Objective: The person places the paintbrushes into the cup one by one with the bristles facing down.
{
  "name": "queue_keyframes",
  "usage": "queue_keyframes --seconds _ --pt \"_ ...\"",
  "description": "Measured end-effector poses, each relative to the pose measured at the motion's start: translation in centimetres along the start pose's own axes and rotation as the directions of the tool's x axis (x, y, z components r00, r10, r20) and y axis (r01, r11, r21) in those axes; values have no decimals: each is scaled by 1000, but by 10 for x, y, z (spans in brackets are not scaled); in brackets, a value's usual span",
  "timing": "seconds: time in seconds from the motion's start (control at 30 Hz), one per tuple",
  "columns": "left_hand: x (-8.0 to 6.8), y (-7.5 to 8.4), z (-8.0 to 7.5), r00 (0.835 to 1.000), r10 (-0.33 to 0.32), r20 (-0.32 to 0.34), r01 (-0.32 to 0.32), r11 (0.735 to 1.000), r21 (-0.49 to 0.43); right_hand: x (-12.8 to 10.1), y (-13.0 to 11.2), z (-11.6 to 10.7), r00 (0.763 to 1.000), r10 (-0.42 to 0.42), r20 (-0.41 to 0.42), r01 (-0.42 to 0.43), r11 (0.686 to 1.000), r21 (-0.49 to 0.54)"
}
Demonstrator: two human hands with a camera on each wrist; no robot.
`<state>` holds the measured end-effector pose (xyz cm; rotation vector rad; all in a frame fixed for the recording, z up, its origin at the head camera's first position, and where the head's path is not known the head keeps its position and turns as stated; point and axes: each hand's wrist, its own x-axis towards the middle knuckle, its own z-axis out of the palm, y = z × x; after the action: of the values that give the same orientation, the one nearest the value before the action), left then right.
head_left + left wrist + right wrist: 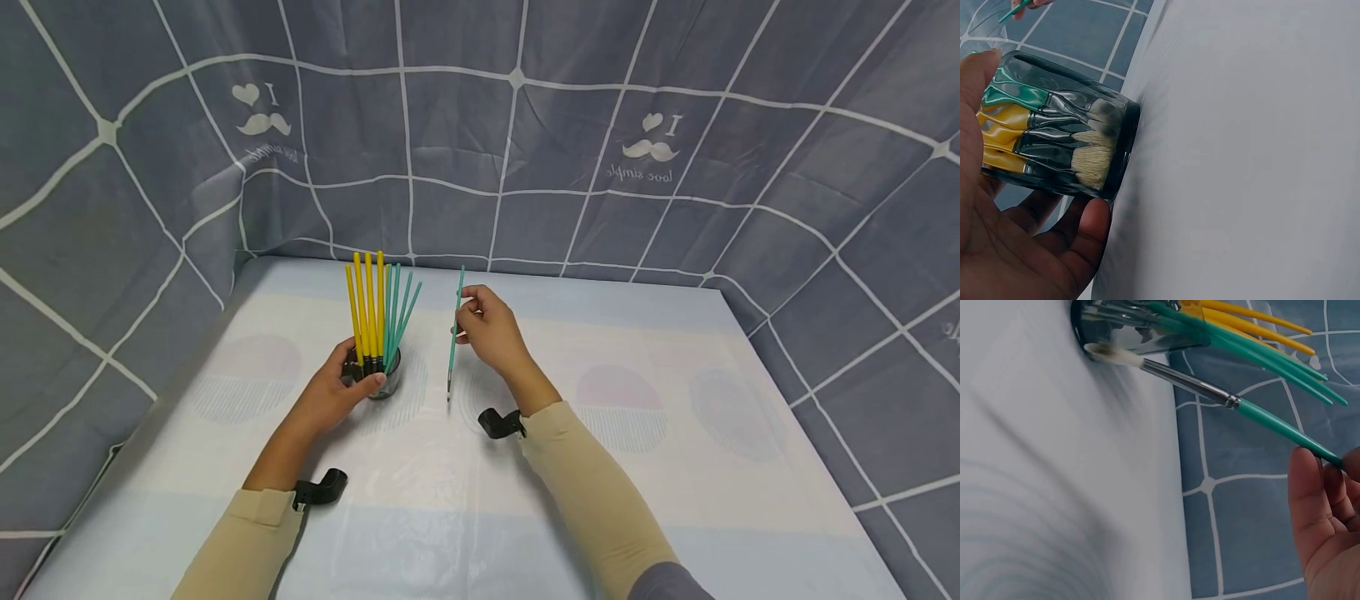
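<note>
Left hand point(337, 385) gripping glass cup point(384, 377) of brushes, right hand point(487, 329) pinching teal brush point(454, 333) upright just beside it

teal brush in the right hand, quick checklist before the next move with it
1. Right hand pinches the teal brush by its handle: ok.
2. Brush upright, bristles down: ok.
3. Bristle tip clear of the table: cannot tell.
4. Left hand grips the glass cup: ok.
5. Cup stands flat on the table: ok.
6. Room in the cup among the yellow brushes and teal ones: cannot tell.
</note>
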<state>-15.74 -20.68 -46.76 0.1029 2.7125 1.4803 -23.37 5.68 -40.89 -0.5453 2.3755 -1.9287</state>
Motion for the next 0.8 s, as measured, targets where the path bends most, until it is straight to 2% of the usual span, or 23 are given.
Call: queue_keyframes --seconds 0.37,0.57,0.8 --pt "0 0 0 1000 -9 -5 9 1000 1 9 -13 14 995 -67 -71 72 994 80" --pt "1 -1 1 1000 -12 -6 12 1000 -3 14 -19 28 990 -73 -124 93 982 163" --pt "2 1 1 1000 -17 -7 17 1000 4 18 -21 38 974 -101 -202 144 967 208"
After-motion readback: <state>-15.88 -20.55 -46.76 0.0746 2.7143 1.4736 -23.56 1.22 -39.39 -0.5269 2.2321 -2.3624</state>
